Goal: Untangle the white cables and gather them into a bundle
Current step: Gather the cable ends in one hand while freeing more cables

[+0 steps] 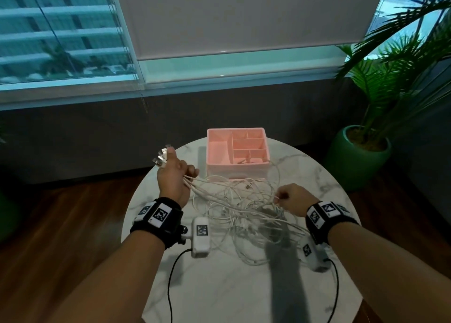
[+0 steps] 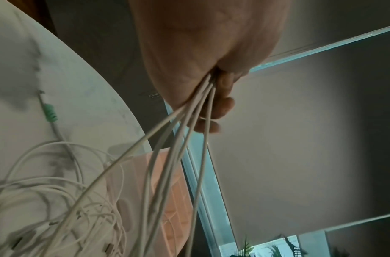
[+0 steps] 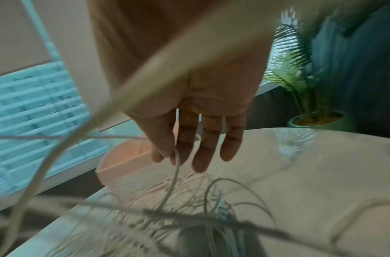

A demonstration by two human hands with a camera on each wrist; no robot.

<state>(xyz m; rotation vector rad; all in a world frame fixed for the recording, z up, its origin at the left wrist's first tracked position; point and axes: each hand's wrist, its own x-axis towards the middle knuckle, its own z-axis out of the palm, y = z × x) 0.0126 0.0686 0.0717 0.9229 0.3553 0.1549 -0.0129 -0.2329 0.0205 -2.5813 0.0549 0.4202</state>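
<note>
A tangle of thin white cables lies on the round marble table. My left hand is raised at the table's left edge and grips several cable ends in its fist, their metal USB plugs sticking out above the thumb. From the fist the strands fan down to the pile. My right hand hovers over the right side of the tangle and pinches one cable between thumb and forefinger, the other fingers hanging straight.
A pink divided organiser box stands at the table's far side, touching the cables. One cable end with a green strain relief lies on the table. A potted palm stands on the floor to the right. Windows lie beyond.
</note>
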